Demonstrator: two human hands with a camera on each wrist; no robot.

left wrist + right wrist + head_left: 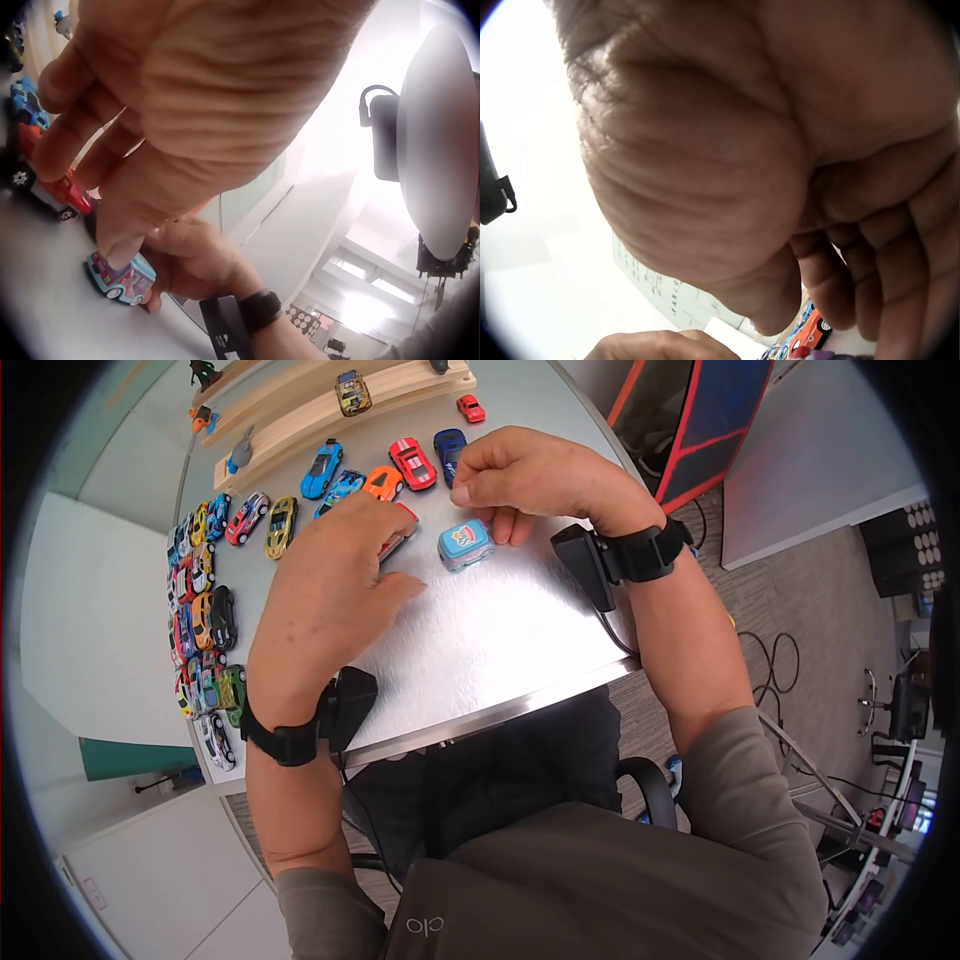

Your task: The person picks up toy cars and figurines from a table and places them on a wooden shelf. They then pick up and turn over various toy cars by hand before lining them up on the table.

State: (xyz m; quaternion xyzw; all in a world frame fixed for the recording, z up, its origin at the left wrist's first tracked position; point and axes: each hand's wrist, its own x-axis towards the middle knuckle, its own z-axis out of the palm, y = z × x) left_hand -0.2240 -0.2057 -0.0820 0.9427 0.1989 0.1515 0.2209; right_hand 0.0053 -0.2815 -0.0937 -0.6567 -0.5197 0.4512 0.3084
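Note:
My left hand (330,580) reaches over a red toy car (402,538), which it partly hides. In the left wrist view, its bent fingers lie beside that red and grey car (64,196), with the thumb held apart. A small light-blue toy bus (466,544) with a picture on its roof stands on the metal table (470,630) between the hands. My right hand (545,475) is just behind the bus, its lower fingers right at the bus's side. Thumb and forefinger come together near a dark blue car (450,450), with nothing visible between them.
Red striped (412,463), orange (384,483) and blue (321,468) cars stand behind the hands. Several more toy cars (205,622) line the table's left side. Wooden tracks (300,445) with a yellow-black car (352,393) lie at the back. A small red car (470,408) stands near the right edge.

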